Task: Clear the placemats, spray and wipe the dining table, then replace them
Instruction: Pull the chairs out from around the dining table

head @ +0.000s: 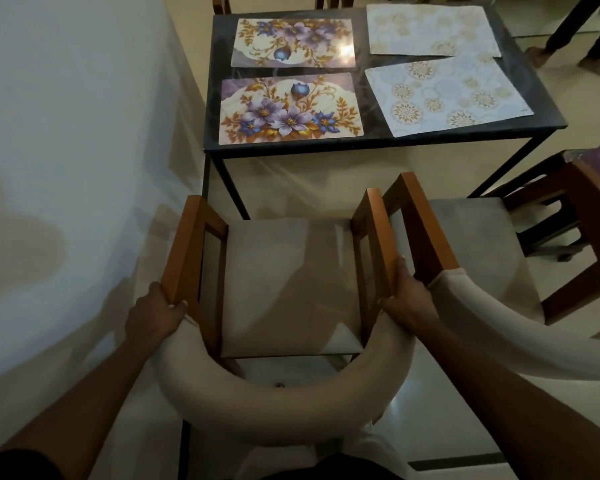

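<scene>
Left hand grips the left wooden arm of a chair, and right hand grips the right arm. The chair stands apart from the desk. Four mats lie flat on the desk, well ahead of both hands: two floral placemats and two pale placemats. No spray or cloth in view. Status: either nothing cleared yet or all replaced; faint streaks on the dark top suggest wiping, uncertain.

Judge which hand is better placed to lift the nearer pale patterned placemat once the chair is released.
Right, probably. The right hand grips the chair by its right armrest, on the same side as that placemat; the left hand grips the left armrest, below the floral mats.
</scene>
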Motion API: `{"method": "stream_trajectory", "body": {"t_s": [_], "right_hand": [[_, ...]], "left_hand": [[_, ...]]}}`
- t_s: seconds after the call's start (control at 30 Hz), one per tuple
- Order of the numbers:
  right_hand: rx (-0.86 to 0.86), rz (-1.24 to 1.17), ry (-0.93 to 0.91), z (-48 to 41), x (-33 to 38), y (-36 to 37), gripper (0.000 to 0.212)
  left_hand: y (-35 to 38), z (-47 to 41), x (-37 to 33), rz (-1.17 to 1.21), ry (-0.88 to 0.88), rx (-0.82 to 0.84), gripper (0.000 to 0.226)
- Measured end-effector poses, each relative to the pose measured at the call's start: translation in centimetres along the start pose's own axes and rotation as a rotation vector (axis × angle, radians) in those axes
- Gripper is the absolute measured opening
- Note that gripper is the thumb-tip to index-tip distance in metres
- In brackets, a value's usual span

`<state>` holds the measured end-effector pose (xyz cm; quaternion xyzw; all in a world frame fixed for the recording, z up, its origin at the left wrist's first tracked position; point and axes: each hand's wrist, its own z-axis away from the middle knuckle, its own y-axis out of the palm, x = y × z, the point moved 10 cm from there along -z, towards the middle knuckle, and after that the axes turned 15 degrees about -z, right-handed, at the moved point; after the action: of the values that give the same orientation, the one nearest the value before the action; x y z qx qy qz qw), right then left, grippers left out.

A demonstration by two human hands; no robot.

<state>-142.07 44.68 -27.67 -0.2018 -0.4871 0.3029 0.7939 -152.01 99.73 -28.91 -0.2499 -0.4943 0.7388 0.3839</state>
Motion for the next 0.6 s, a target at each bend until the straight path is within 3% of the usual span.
{"method": "stream_trajectory", "body": {"t_s": [0.2,0.37,0.6], "right_hand": [[-0.021,0.023,0.002,-2.6,0.6,-1.2,0.116],[-0.048,0.028,-0.014,-3.8,1.3,-1.1,0.106],[-0.042,0.028,0.002,-4.8,1.0,-1.1,0.113]], "left_hand": [[-0.8,-1.9,-2.0,-0.010,-0.002,-0.006,0.046],[-1.5,-3.4,-2.4,-0.042,-0.002,0.001,0.048],[-1.8,-3.5,-3.1,-0.029,-0.003,0.021,0.050]]}}
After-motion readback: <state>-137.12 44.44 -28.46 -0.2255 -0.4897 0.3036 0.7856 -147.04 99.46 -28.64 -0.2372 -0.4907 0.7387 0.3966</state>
